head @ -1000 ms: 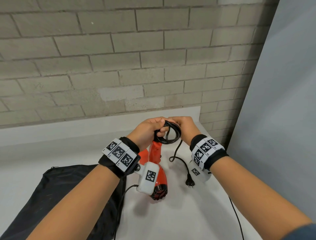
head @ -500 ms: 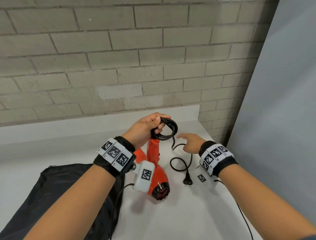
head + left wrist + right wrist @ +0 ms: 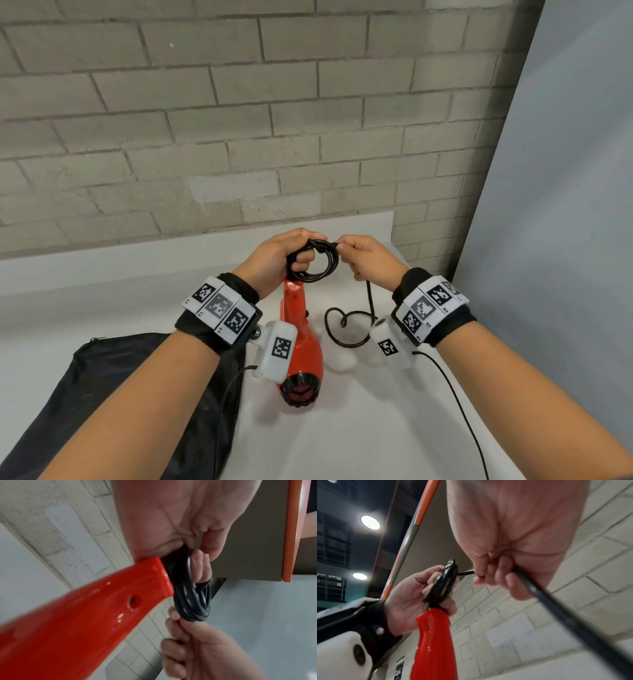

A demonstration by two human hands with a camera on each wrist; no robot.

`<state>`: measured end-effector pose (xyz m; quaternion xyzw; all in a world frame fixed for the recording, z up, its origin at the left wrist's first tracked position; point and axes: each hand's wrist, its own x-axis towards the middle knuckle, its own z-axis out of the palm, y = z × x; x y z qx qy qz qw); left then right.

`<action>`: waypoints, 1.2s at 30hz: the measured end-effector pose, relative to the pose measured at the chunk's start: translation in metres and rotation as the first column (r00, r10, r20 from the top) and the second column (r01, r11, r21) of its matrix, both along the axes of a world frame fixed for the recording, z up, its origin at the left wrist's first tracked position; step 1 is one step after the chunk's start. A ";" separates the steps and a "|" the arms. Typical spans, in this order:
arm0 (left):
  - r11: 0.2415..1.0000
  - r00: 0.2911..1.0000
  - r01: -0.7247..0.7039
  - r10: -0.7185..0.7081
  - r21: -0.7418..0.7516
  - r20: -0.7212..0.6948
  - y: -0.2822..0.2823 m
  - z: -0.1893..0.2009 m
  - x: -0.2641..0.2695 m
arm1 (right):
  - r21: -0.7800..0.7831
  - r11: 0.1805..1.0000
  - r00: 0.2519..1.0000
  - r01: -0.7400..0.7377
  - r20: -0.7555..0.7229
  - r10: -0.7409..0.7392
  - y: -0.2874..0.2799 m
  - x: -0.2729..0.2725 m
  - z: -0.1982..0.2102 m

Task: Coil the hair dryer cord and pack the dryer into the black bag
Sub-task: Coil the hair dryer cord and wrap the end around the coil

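A red hair dryer (image 3: 301, 346) hangs nozzle-down over the white counter, its handle (image 3: 102, 608) up under my left hand (image 3: 274, 260). That hand grips several loops of the black cord coil (image 3: 313, 262) at the handle's top; the coil (image 3: 193, 599) shows edge-on in the left wrist view. My right hand (image 3: 366, 255) pinches the cord (image 3: 467, 572) just right of the coil, and the cord (image 3: 573, 622) trails down from it. A loose loop of cord (image 3: 346, 323) lies on the counter. The black bag (image 3: 113, 394) lies flat at lower left. The plug is hidden.
A brick wall (image 3: 239, 120) stands close behind the white counter (image 3: 359, 428). A grey panel (image 3: 565, 205) borders the counter on the right. A thin black wire (image 3: 455, 397) runs from my right wrist camera toward the front edge.
My right hand dropped to the loose cord on the counter, then rose back to the coil with a length of it. The cord loop on the counter has shifted and the plug has left view.
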<state>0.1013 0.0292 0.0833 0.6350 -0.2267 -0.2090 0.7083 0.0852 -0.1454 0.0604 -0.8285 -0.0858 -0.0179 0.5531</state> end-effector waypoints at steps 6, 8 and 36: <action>0.993 0.987 0.063 -0.076 0.097 0.143 -0.003 0.001 -0.001 | -0.203 0.931 0.907 0.304 0.361 -0.217 0.012 -0.010 0.030; 0.993 0.982 0.064 -0.080 0.100 0.171 -0.005 0.001 -0.003 | -0.212 0.913 0.878 0.349 0.414 -0.239 0.018 -0.016 0.035; 0.979 0.936 -0.185 0.149 0.087 0.320 -0.010 -0.012 -0.002 | -0.714 0.699 0.929 0.040 -0.231 -0.289 -0.068 -0.004 -0.102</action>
